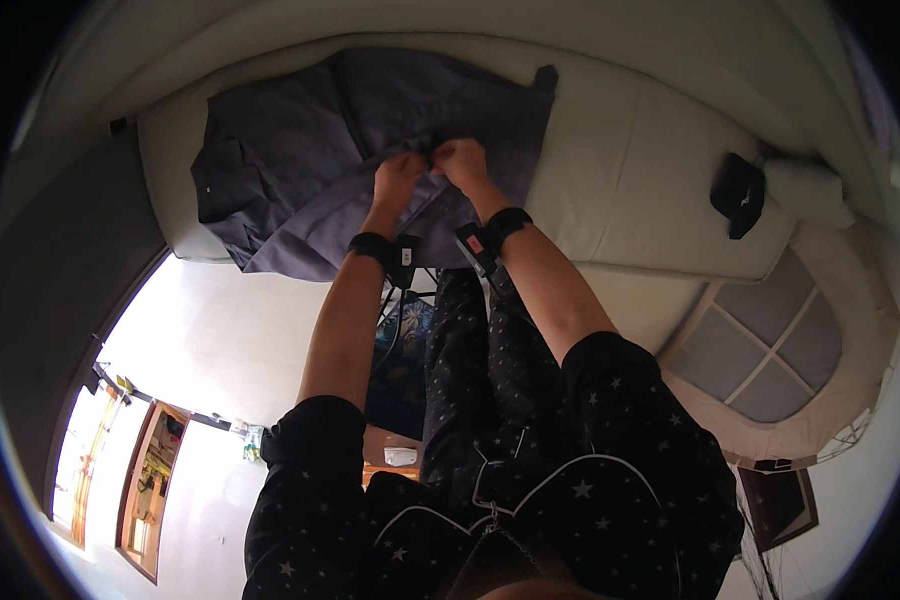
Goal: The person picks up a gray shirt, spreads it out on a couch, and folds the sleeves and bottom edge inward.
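A dark grey garment [300, 130], which looks like a shirt, lies spread and creased on the pale sofa [630, 180]. Over its middle, my left hand [400, 175] pinches the cloth with bent fingers. Close beside it on the right, my right hand [460, 163] also has its fingers pressed together on the same cloth. The fingertips nearly meet at a small dark fold, and any small part between them is hidden. Each wrist wears a black strap with a small box.
A black cap [738, 195] lies on the sofa's right end beside a pale cushion [805, 190]. A beige tent-like thing with grey mesh panels [770, 340] stands at the right. Below the sofa, a dark blue patterned item [402, 370] shows beside my legs.
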A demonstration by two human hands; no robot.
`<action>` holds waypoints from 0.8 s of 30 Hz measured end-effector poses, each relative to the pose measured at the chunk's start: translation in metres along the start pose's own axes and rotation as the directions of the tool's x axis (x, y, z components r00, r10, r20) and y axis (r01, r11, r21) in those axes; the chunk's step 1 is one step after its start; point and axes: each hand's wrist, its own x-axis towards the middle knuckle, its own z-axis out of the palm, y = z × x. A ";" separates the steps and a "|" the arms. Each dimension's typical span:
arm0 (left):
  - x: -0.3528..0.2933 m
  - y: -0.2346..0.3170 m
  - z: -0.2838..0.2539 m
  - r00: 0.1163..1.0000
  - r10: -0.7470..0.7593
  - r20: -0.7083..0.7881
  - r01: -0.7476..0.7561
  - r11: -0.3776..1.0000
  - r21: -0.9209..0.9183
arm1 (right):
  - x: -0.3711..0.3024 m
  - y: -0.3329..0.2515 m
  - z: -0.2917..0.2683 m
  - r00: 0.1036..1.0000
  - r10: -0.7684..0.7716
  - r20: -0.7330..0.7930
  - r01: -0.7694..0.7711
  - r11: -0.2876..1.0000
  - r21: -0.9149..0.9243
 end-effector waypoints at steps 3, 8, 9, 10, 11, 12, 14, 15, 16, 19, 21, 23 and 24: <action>-0.002 0.002 0.001 0.999 0.011 0.034 -0.011 1.000 0.008 | 0.003 0.013 -0.003 0.997 0.001 0.079 -0.006 0.998 0.063; 0.013 0.011 0.006 0.998 0.020 0.052 -0.023 0.998 0.059 | 0.018 0.024 -0.009 0.995 -0.078 0.056 0.079 0.996 -0.030; 0.014 0.004 0.001 0.997 0.066 0.032 -0.069 0.994 0.091 | 0.016 0.014 -0.004 0.992 0.018 0.124 -0.023 0.999 0.037; 0.012 -0.004 -0.004 0.994 0.113 0.016 -0.114 0.986 0.124 | 0.011 0.006 0.002 0.990 0.019 0.140 -0.025 0.999 0.037; 0.011 -0.004 -0.003 0.994 0.108 0.014 -0.109 0.987 0.121 | 0.006 0.004 0.001 0.991 0.015 0.132 -0.014 1.000 -0.010; 0.009 -0.004 -0.001 0.989 0.145 -0.002 -0.143 0.979 0.142 | 0.003 0.002 0.001 0.992 0.010 0.125 -0.003 0.998 -0.057; 0.007 0.000 0.004 0.983 0.184 -0.014 -0.180 0.970 0.161 | 0.005 0.003 0.002 0.995 0.049 0.083 -0.046 0.998 -0.040; 0.008 0.004 0.009 0.988 0.151 -0.015 -0.147 0.978 0.147 | 0.008 0.007 0.001 0.996 0.085 0.036 -0.085 0.996 -0.019; 0.009 0.009 0.012 0.993 0.117 -0.016 -0.113 0.984 0.134 | 0.012 0.011 0.002 0.996 0.085 0.030 -0.085 0.996 -0.020; 0.008 0.024 0.018 0.997 0.078 -0.016 -0.076 0.988 0.133 | 0.018 0.022 -0.001 0.994 0.007 -0.112 -0.025 0.987 -0.161; 0.006 0.012 0.009 0.999 0.030 -0.043 -0.024 0.991 0.133 | 0.010 0.010 0.009 0.979 -0.038 -0.199 -0.023 0.956 -0.294; 0.009 -0.001 0.004 0.998 -0.008 -0.062 0.016 0.992 0.125 | 0.011 0.002 0.016 0.979 0.117 -0.168 -0.131 0.988 -0.077; 0.016 -0.009 0.002 0.999 -0.028 -0.043 0.029 1.000 0.012 | 0.014 0.001 0.017 0.957 0.262 -0.120 -0.246 0.960 0.136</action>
